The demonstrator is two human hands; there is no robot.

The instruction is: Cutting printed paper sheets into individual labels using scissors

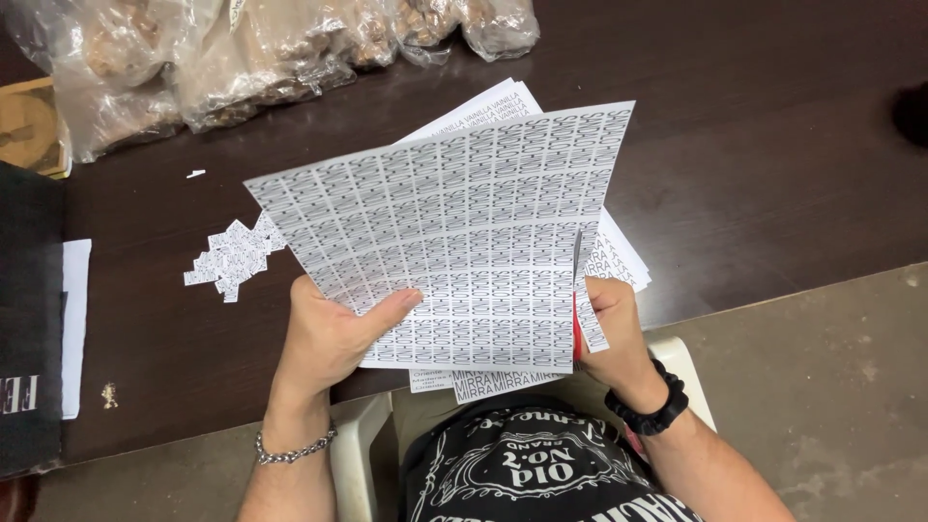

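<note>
My left hand (333, 333) holds a white sheet printed with a grid of small labels (454, 222) by its lower left edge, thumb on top. My right hand (614, 324) grips a pair of scissors (577, 290) with red handles, the blade cutting upward into the sheet's right side. A narrow strip hangs loose to the right of the blade. More printed sheets (619, 256) lie underneath on the dark brown table (754, 164).
A small heap of cut label pieces (232, 256) lies left of the sheet. Clear plastic bags of brownish goods (242, 58) sit at the table's far left. A black object (29, 319) and a white paper occupy the left edge. I sit on a white plastic chair (362, 454).
</note>
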